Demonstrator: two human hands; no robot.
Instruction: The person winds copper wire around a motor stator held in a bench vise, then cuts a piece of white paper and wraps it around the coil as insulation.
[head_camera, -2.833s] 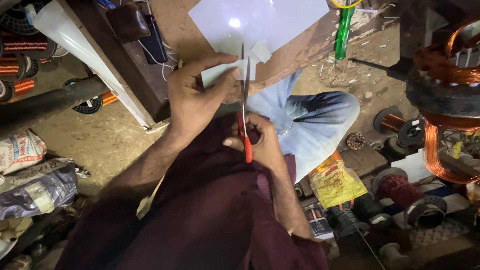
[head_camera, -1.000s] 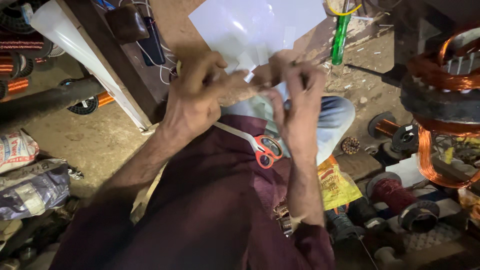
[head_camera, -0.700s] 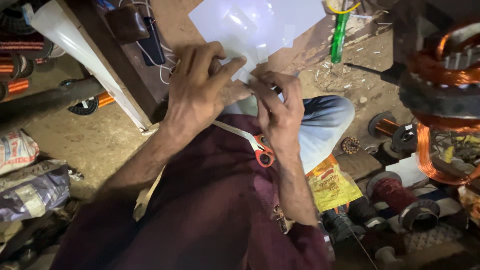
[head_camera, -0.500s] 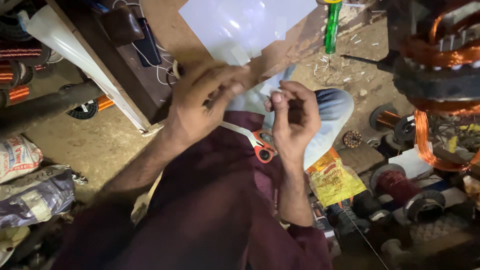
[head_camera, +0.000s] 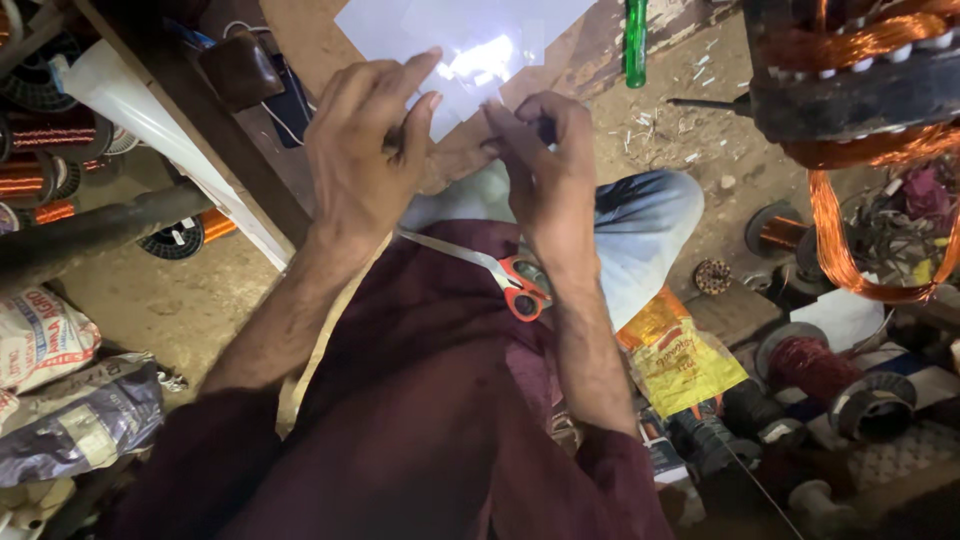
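Two hands, left hand (head_camera: 365, 165) and right hand (head_camera: 545, 165), pinching white sheet (head_camera: 470, 45), scissors (head_camera: 500, 280) on lap below

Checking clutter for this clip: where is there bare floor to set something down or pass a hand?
Bare dirt floor lies on the left, bordered by the printed sacks, the wooden bench and the left hand's forearm. A gritty patch sits between the green tool, the knee and the copper winding. Lower right is crowded with spools and a yellow packet.
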